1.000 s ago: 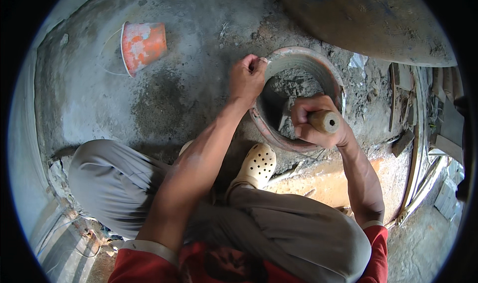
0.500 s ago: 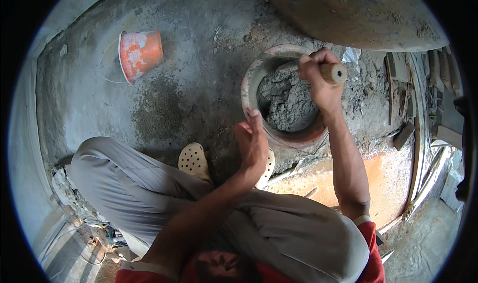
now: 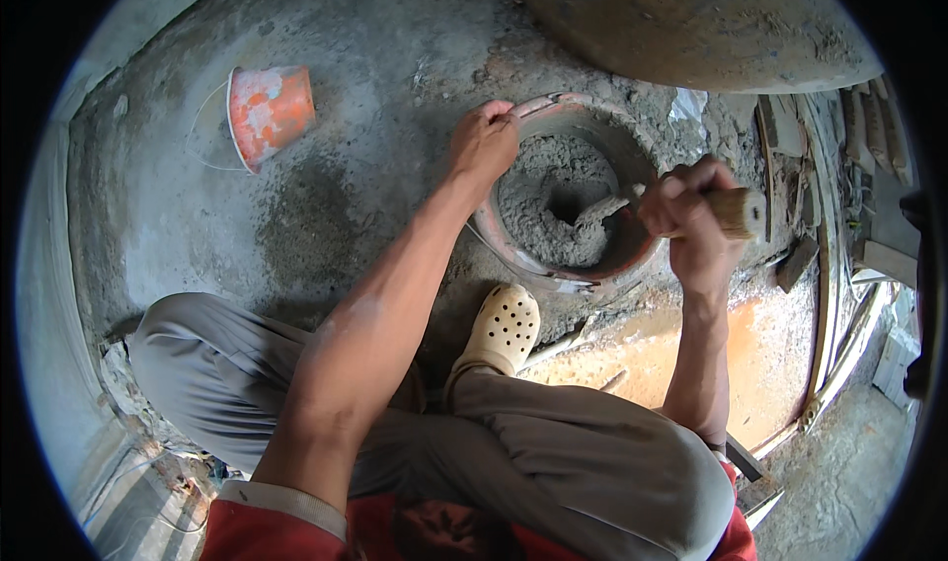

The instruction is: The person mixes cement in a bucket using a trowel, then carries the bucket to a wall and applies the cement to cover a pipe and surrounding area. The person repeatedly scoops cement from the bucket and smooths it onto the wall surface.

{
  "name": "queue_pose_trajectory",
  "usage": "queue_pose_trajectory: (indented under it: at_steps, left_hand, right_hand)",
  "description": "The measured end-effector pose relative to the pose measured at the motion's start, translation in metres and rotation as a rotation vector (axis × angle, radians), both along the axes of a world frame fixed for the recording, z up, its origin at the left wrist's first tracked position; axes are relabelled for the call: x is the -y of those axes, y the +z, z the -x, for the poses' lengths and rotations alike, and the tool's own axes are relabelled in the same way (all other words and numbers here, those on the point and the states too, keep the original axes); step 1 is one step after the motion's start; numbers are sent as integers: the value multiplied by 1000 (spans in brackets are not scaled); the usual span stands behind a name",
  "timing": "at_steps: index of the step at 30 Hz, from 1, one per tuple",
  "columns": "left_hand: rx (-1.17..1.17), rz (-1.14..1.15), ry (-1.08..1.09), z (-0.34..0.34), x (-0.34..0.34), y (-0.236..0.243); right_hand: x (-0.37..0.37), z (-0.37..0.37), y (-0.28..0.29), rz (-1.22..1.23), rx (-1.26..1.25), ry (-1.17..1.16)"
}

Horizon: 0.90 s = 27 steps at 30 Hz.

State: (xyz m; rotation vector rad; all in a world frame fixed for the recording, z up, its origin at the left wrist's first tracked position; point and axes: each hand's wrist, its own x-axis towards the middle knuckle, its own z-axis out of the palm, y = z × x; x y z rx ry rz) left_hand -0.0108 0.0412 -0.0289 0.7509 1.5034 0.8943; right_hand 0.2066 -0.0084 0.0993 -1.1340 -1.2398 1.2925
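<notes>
Squatting on a concrete floor, a person's left hand grips the rim of a mortar-filled bucket; the right hand clasps a wooden-handled trowel, blade in the mix.

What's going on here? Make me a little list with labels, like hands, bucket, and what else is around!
Left hand: left hand grips the rim of the bucket
Right hand: right hand holds a wooden-handled trowel, blade down in the mix
Bucket contents: grey wet mortar with a hollow in the middle
Foot: cream clog next to the bucket
Nearby: orange bucket lying on its side on the concrete floor
</notes>
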Motion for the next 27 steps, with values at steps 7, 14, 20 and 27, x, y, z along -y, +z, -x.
queue_pose_trajectory:
  at_steps: [7,14,20,27]
  left_hand:
    - [168,-25,-67,0,-12,-3]
    - [3,-126,15,-8,-8,-7]
    - [-26,-154,-48,2,-6,-14]
    - [-345,-82,322,7,75,-15]
  right_hand:
    - [-55,51,-28,-170,19,-186]
    - [-7,29,-40,-210,493,537]
    - [-6,10,-9,-125,540,507]
    - [-46,16,9,-221,-274,-29]
